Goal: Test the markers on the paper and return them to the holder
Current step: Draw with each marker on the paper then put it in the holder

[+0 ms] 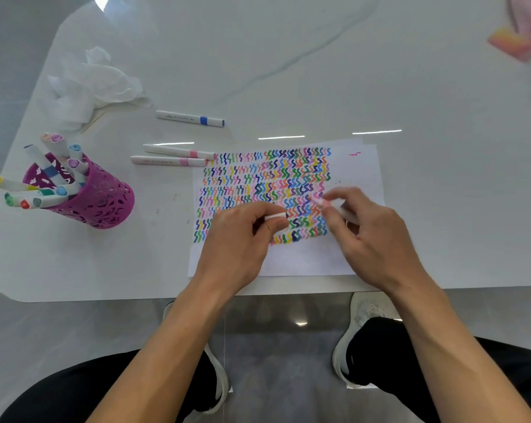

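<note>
**Step in hand.** A pink-tipped white marker (325, 203) is pinched between the fingers and thumb of the right hand (371, 236), over the right part of the white paper sheet (303, 261). The tip is pointed left. A short white marker cap (275, 216) is gripped by the curled fingers of the left hand (242, 236), over the middle of the sheet. Cap and marker are held near each other but apart. The marker is blurred, so whether the tip is touching the paper cannot be told. The step is judged to be either the start or the end of one marker's test.

**Next move.** If no stroke has been made, a squiggle is to be drawn on bare paper. Otherwise the cap is to be aligned with the tip and pressed on, and the marker carried to the magenta perforated plastic holder (105, 196), which stands well to the left.

**Count.**
- Holder: one, with roughly ten capped markers; overlap prevents an exact count.
- Loose on the white tabletop (288, 71): one blue-banded marker (191, 118) and two pink-banded markers (178, 151) (169, 161).
- In hand: one marker.
</note>
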The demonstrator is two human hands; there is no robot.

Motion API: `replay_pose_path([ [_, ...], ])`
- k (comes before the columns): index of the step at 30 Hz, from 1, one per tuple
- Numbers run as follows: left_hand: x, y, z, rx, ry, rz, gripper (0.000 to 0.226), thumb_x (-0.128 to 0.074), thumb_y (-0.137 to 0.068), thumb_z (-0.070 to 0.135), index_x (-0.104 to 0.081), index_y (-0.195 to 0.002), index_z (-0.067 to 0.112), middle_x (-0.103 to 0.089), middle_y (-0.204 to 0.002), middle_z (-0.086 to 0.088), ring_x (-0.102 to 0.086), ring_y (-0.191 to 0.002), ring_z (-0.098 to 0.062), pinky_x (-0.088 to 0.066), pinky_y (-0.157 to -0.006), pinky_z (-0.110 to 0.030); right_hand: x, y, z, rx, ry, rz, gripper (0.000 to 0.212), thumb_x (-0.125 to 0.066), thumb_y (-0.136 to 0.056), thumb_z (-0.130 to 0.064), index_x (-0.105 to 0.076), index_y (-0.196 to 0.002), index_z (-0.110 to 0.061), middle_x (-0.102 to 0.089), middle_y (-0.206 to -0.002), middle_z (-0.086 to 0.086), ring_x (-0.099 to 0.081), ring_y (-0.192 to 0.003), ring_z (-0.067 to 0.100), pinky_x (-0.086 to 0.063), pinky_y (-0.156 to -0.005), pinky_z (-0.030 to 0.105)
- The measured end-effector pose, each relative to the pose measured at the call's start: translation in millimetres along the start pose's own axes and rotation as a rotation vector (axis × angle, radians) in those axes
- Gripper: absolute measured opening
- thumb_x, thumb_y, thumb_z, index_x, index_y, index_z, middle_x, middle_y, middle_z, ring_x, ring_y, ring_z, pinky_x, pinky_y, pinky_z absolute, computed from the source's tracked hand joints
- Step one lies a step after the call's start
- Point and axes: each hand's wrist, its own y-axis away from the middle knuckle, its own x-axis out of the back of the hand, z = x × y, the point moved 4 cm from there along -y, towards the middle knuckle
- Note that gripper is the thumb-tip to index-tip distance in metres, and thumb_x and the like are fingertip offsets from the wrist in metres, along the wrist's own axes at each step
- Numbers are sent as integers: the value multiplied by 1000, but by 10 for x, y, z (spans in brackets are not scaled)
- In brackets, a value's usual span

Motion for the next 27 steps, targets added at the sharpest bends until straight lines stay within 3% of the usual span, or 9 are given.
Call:
replay_pose_path([
  [3, 0, -12, 0, -16, -26, 15, 15, -73, -91, 32, -78, -104, 26, -60, -76, 37, -63, -75, 12, -49, -74, -7, 54, -17, 100, -53, -182, 11, 22, -53, -107, -24, -49, -126, -34, -73, -91, -10, -65, -74, 10, -48, -65, 28],
  [6, -23, -19, 15, -38, -56, 12, 17, -73, -91, 32, -78, -106, 25, -63, -83, 31, -61, -79, 13, -47, -75, -5, 103, -7, 110, -76, -274, 45, 31, -52, -106, -8, -55, -118, -36, -73, -121, -14, -70, -86, 6, -51, -75, 18],
  [8, -29, -25, 17, -54, -72, 16, 17, -73, -92, 31, -78, -106, 24, -59, -81, 33, -59, -79, 16, -43, -74, -1, 122, -10, 142, -121, -338, 80, 29, -53, -107, -11, -63, -111, -37, -71, -130, -17, -72, -97, 4, -54, -83, 21],
  [11, -23, -37, 4, -68, -99, 21, 16, -73, -93, 29, -77, -106, 22, -57, -84, 33, -56, -80, 19, -40, -75, 2, 151, -36, 180, -168, -464, 98, 35, -45, -104, -15, -71, -116, -34, -73, -121, -20, -74, -100, 9, -57, -88, 29],
  [14, -36, -43, -3, -77, -143, 18, 17, -72, -93, 29, -77, -107, 22, -63, -95, 20, -57, -80, 11, -40, -75, 0, 164, -69, 183, -162, -493, 80, 41, -52, -101, 0, -70, -123, -29, -76, -119, -10, -72, -107, 10, -56, -95, 29],
  [19, -58, -30, 19, -109, -183, 29, 15, -76, -89, 26, -79, -103, 22, -63, -103, 9, -58, -92, -5, -37, -78, -4, 118, -74, 192, -101, -361, 61, 31, -83, -90, -18, -67, -115, -27, -73, -100, -15, -69, -95, 9, -54, -76, 23],
  [22, -64, -24, 10, -117, -204, 25, 15, -77, -88, 26, -80, -102, 22, -63, -102, 9, -57, -96, -6, -34, -80, -4, 82, -54, 203, -132, -366, 79, 18, -71, -96, -38, -64, -112, -33, -66, -96, -18, -64, -82, 10, -50, -69, 20],
  [25, -77, -29, 10, -132, -246, 14, 15, -77, -88, 28, -80, -102, 22, -65, -102, 8, -55, -98, -7, -34, -80, -7, 47, -43, 198, -137, -421, 94, 7, -62, -102, -31, -65, -104, -25, -69, -97, -14, -69, -81, 19, -58, -72, 35],
  [27, -83, -30, 10, -145, -270, 12, 16, -77, -89, 28, -79, -102, 21, -66, -101, 7, -56, -99, -9, -35, -81, -12, 45, -28, 194, -157, -459, 98, 7, -63, -100, -32, -66, -99, -26, -70, -87, -12, -69, -77, 17, -56, -67, 29],
])
